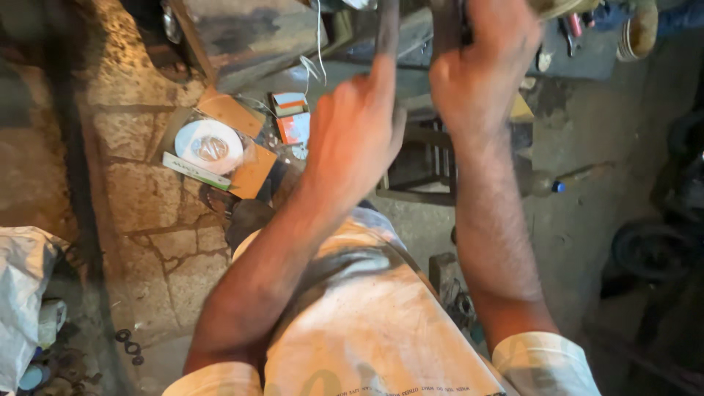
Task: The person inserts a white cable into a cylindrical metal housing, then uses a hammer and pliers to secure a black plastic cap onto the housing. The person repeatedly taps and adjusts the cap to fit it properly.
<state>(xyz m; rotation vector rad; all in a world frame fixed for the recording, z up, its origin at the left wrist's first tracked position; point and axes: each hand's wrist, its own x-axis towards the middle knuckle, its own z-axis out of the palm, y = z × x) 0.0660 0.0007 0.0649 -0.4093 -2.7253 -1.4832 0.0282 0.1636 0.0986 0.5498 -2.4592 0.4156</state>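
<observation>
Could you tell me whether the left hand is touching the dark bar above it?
Touching: the head view shows the left hand with its index finger laid along the dark bar.

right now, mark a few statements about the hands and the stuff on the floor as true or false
1. Both hands are raised to the top of the view. True: the left hand lies along a dark bar, and the right hand grips something at the frame edge.
2. The left hand holds the white disc. False: the white disc lies on the stone floor.
3. A pale sack sits at the lower left. True.
4. The small orange boxes rest on the person's lap. False: the orange boxes lie on the floor.
</observation>
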